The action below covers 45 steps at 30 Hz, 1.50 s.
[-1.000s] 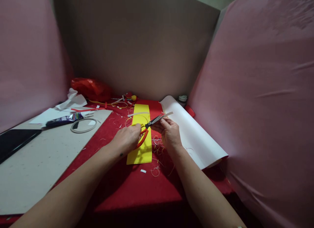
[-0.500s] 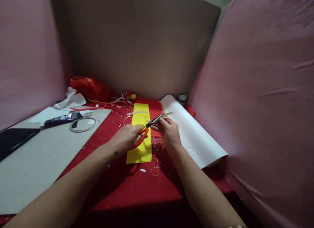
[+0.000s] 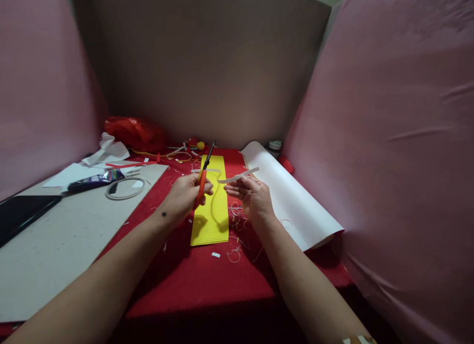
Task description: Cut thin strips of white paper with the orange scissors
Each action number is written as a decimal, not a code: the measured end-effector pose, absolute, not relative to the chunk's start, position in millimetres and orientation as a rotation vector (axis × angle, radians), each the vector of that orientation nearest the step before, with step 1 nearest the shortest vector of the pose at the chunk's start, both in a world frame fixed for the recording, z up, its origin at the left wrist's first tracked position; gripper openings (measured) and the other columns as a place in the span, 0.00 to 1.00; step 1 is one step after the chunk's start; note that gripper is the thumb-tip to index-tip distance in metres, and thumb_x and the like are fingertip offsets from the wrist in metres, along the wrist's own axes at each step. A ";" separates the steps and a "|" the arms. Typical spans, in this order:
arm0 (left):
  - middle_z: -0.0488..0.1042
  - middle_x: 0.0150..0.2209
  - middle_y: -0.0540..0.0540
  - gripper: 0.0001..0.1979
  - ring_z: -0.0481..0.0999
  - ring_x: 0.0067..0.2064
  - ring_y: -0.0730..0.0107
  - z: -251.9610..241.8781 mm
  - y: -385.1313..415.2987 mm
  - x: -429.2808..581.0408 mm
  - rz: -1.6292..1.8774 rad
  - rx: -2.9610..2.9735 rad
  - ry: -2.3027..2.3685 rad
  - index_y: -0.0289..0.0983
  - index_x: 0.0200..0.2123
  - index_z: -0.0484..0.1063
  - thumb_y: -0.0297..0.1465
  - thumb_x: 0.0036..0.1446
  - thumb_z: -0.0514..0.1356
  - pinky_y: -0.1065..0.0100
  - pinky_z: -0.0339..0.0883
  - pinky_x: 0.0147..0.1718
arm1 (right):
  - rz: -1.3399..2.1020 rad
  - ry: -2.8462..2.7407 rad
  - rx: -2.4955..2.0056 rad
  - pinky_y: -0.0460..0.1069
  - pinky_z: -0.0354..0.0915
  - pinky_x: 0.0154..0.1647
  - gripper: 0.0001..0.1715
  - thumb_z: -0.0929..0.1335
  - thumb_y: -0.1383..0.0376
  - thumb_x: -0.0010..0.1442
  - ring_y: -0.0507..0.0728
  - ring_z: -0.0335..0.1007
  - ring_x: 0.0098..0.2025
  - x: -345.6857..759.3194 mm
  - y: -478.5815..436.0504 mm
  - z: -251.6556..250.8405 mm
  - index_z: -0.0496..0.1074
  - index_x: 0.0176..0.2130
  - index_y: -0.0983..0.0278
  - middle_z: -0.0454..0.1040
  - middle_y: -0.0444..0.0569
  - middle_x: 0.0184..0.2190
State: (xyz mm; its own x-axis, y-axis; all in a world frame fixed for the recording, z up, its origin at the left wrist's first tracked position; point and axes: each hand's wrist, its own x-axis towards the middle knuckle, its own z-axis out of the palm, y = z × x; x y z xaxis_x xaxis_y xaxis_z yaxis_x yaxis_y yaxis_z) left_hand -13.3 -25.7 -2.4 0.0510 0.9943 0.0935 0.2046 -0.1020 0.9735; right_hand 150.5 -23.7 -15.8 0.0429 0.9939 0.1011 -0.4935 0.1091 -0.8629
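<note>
You are holding the white strip [image 3: 237, 178] raised above the work, roughly level, over the gap between the yellow ribbed sheet [image 3: 215, 233] and your right hand [image 3: 255, 195]. That hand is grasping the strip between thumb and fingertips, the other fingers spreading loosely below. Your left hand [image 3: 190, 191] is gripping the orange-handled scissors [image 3: 202, 183], fingers curling around the handles, blades pointing away from you and standing apart from the raised strip. A second pale length [image 3: 213, 171] is showing behind the scissors; whether it is joining the first, you cannot tell. Beneath, the yellow sheet is lying lengthwise on the red-covered tabletop [image 3: 207, 284], a red sheet [image 3: 234, 160] just beside it. Loose threads [image 3: 237, 213] are tangling to its right, near a white roll [image 3: 289, 195]. Farther left, a grey board [image 3: 85, 235] is carrying a dark tube [image 3: 98, 179] and a pale ring [image 3: 128, 198]; a red plastic bag [image 3: 135, 132] is sitting behind.
</note>
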 end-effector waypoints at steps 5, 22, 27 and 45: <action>0.69 0.21 0.53 0.09 0.63 0.17 0.79 -0.8 -26.3 -10.7 1.160 1.372 1.292 0.35 0.27 0.66 0.30 0.39 0.61 0.74 0.53 0.16 | 1.320 -0.853 -0.735 0.51 0.72 0.30 0.06 0.66 0.65 0.50 0.56 0.76 0.26 150.5 -24.2 -14.3 0.70 0.26 0.66 0.75 0.48 0.21; 0.73 0.25 0.51 0.12 0.64 0.18 0.80 -8.7 -21.8 -16.4 1.228 1.331 1.145 0.35 0.30 0.67 0.34 0.43 0.65 0.74 0.52 0.15 | 1.223 -1.274 -0.733 0.47 0.70 0.20 0.09 0.67 0.61 0.54 0.50 0.70 0.18 145.7 -31.0 -18.9 0.62 0.32 0.61 0.75 0.42 0.27; 0.74 0.26 0.50 0.12 0.64 0.19 0.81 -5.7 -22.9 -20.5 1.341 1.325 1.010 0.36 0.32 0.68 0.36 0.47 0.64 0.75 0.53 0.16 | 0.780 -1.565 -0.857 0.47 0.68 0.30 0.04 0.65 0.64 0.58 0.51 0.70 0.26 146.6 -26.3 -30.7 0.69 0.36 0.59 0.71 0.42 0.26; 0.63 0.15 0.58 0.16 0.59 0.16 0.81 -5.4 -24.0 -22.7 1.156 1.326 1.179 0.35 0.31 0.68 0.30 0.37 0.68 0.75 0.48 0.15 | -0.120 -1.978 -1.048 0.52 0.65 0.35 0.16 0.61 0.72 0.58 0.57 0.66 0.34 162.7 -20.8 -26.0 0.75 0.39 0.63 0.68 0.51 0.31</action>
State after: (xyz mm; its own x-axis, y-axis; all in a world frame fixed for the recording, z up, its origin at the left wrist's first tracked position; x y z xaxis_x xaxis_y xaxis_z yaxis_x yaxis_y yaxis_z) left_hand -22.7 -24.0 -5.4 0.0757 0.9962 0.0440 0.0631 -0.0489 0.9968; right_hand 162.7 -20.8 -26.0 -0.2673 0.6269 0.7318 0.7106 0.6412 -0.2897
